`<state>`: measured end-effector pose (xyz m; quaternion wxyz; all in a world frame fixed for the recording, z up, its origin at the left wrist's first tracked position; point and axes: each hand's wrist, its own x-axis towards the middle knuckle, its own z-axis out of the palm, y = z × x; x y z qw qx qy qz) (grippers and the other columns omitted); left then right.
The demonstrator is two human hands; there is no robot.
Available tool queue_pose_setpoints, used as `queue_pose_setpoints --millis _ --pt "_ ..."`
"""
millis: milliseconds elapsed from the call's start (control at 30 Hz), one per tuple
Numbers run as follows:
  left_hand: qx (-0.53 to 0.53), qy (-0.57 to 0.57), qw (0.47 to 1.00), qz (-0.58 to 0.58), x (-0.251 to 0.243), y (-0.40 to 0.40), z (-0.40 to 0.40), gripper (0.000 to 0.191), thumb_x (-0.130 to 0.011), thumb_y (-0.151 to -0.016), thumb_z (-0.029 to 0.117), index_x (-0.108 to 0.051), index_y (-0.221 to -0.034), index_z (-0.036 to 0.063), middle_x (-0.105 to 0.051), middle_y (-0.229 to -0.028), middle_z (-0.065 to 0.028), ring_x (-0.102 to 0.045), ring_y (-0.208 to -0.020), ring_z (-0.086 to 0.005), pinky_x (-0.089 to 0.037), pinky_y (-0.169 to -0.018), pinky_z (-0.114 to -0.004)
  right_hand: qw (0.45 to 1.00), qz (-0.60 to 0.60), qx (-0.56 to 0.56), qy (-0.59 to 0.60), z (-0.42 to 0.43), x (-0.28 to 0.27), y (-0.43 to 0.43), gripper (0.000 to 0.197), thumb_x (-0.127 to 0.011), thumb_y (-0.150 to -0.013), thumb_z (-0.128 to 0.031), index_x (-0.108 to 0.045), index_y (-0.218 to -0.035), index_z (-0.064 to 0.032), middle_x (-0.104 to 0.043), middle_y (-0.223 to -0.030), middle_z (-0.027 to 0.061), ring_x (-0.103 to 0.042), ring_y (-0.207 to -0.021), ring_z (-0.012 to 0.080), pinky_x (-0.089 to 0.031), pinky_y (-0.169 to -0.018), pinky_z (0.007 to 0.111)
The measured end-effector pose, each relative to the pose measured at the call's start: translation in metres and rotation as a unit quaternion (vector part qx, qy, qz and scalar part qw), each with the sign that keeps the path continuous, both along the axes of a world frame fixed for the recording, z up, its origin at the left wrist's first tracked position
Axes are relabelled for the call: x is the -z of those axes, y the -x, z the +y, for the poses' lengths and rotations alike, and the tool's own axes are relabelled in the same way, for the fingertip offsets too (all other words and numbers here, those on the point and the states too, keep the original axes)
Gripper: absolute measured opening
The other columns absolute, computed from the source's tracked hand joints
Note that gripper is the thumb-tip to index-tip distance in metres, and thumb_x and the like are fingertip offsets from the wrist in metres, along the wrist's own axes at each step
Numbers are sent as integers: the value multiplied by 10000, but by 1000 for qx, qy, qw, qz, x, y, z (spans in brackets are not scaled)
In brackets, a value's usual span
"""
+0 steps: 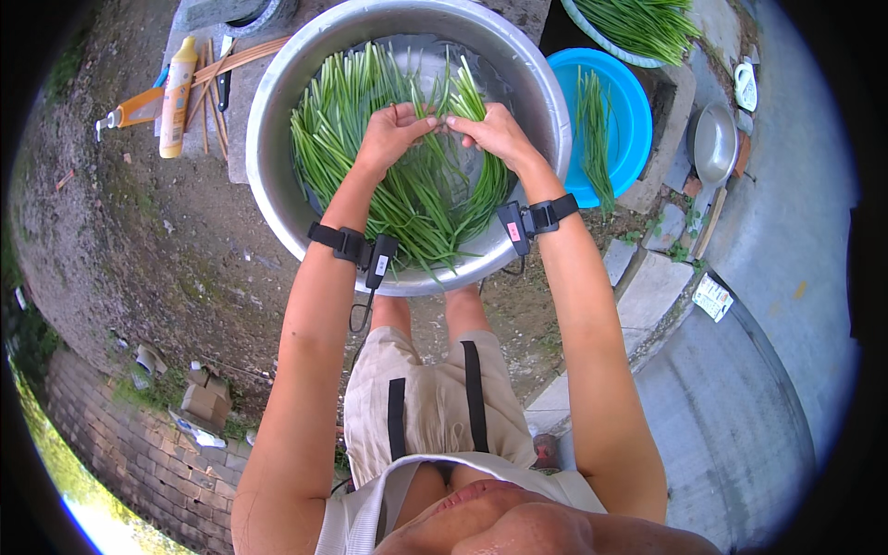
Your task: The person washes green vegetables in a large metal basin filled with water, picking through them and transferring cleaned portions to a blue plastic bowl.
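A large metal basin (pixel 267 201) holds water and many long green chives (pixel 340 132) with pale stem ends. Over it, my left hand (pixel 399 135) and my right hand (pixel 489 135) almost meet at the thumbs. The fingers of my left hand pinch thin chive stalks. My right hand grips a few chives by the same spot, beside a curved bunch of chives (pixel 489 187) along the basin's right side. What lies between the fingertips is partly hidden. Each wrist wears a black strap with a small device.
A blue plastic basin (pixel 635 132) with some chives touches the metal basin's right side. Behind it stands a pale basin (pixel 596 35) heaped with chives. At left are a yellow bottle (pixel 178 97), wooden sticks (pixel 243 54) and a black-handled knife (pixel 223 90). A metal bowl (pixel 714 146) sits far right.
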<state>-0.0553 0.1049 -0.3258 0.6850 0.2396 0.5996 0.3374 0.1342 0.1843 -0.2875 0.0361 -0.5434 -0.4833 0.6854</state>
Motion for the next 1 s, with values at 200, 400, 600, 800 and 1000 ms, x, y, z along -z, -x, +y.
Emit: queue_pose_setpoints --millis 200,400,600,800,1000 --pt "-24 12 1000 -12 -8 -5 0 287 -714 -887 157 -642 -1134 28 -712 -963 -6 -638 -831 -59 -462 -695 -205 984 -25 149 -93 2 11 -8 338 -762 -799 -323 -716 -957 -26 -667 -744 44 -600 -630 110 -475 -565 277" --pt "30 1 999 12 -18 -8 0 243 -681 -915 202 -669 -1097 41 -710 -952 2 -597 -763 -40 -456 -706 -183 985 -54 96 -131 3 19 9 370 -756 -802 -389 -725 -892 -32 -684 -728 69 -624 -648 148 -494 -622 321" --pt "-9 53 999 -3 -19 -3 -1 268 -596 -966 287 -698 -1033 48 -704 -909 4 -617 -830 -62 -473 -715 -234 980 25 186 -67 0 20 12 306 -636 -895 -317 -715 -887 -21 -686 -739 53 -615 -656 155 -495 -634 321" --pt "27 38 999 0 -19 -4 -4 253 -568 -984 276 -690 -995 55 -699 -899 5 -624 -825 -76 -472 -707 -239 979 9 103 -177 -1 17 16 250 -692 -889 -266 -695 -960 -27 -692 -845 46 -599 -712 108 -484 -658 268" --pt "12 25 1000 -1 -15 -6 -6 266 -543 -998 273 -653 -1055 38 -706 -940 -19 -647 -837 -87 -473 -688 -235 991 28 106 -78 0 19 13 248 -699 -883 -255 -700 -944 -14 -689 -829 50 -588 -675 101 -482 -645 269"
